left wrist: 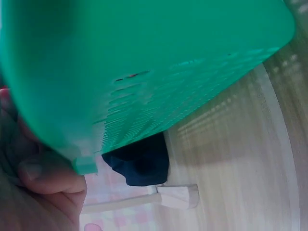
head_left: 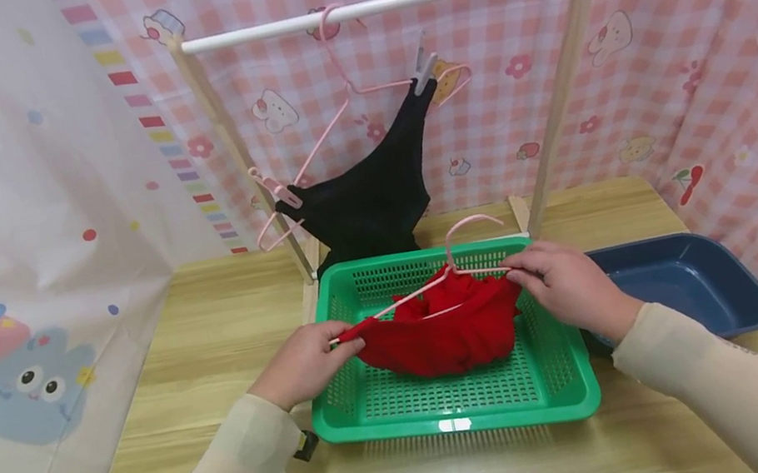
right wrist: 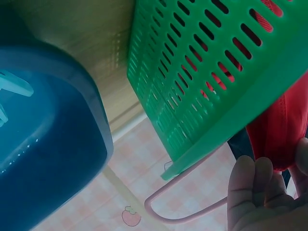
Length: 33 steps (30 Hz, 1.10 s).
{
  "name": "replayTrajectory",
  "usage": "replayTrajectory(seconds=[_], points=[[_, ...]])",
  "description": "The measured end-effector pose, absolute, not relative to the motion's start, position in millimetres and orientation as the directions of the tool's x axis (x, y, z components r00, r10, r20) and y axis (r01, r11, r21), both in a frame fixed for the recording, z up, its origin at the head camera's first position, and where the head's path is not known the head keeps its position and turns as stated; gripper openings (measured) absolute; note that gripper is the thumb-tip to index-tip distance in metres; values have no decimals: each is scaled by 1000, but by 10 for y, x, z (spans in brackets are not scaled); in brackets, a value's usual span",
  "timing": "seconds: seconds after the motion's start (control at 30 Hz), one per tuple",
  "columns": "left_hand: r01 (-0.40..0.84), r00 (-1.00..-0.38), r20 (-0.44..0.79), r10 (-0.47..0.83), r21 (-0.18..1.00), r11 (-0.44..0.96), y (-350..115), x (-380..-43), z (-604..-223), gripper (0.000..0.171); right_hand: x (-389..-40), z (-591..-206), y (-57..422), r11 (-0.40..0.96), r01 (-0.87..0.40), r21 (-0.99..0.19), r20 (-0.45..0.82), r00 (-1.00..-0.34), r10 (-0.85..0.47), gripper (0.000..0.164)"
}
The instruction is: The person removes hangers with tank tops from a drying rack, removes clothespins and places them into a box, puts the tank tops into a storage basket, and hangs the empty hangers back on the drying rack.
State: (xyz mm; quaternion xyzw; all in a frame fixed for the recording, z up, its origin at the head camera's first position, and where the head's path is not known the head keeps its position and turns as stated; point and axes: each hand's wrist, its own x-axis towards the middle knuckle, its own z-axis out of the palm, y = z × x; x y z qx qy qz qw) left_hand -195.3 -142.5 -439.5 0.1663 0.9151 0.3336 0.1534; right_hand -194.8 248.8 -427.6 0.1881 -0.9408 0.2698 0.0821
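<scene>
A red garment (head_left: 444, 347) hangs over a pink hanger (head_left: 471, 219), its folds low inside the green basket (head_left: 413, 428). My left hand (head_left: 302, 362) pinches the garment's left end with the hanger tip between thumb and fingers. On the other side, my right hand (head_left: 571, 287) pinches the right end against the hanger's arm. The right wrist view shows the red cloth (right wrist: 279, 130) at my fingers (right wrist: 243, 180). In the left wrist view, the basket's side hides what my left hand (left wrist: 48, 185) holds.
Behind the basket, a black garment (head_left: 372, 195) hangs from a rack (head_left: 384, 5) on another hanger, with a pink clothespin (head_left: 275, 189) and a grey one (head_left: 425, 74). A blue basin (head_left: 677, 285) at right holds light-blue clothespins (right wrist: 17, 84). A small black object (head_left: 305, 446) lies beside the basket.
</scene>
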Motion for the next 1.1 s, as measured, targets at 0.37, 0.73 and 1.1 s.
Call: replayTrajectory(seconds=[0.37, 0.73, 1.1], points=[[209, -889, -165, 428, 685, 698, -1479, -1939, -4359, 28, -1938, -4283, 2494, 796, -389, -463, 255, -919, -301, 20], [244, -883, -127, 453, 698, 673, -1534, -1927, -4286, 25, -1911, -4269, 2496, 803, -368, -470, 223, -929, -295, 19], [296, -888, -75, 454, 664, 687, -1608, -1929, -4291, 23, -1901, -4254, 2533, 823, -351, -447, 217, -935, -281, 18]])
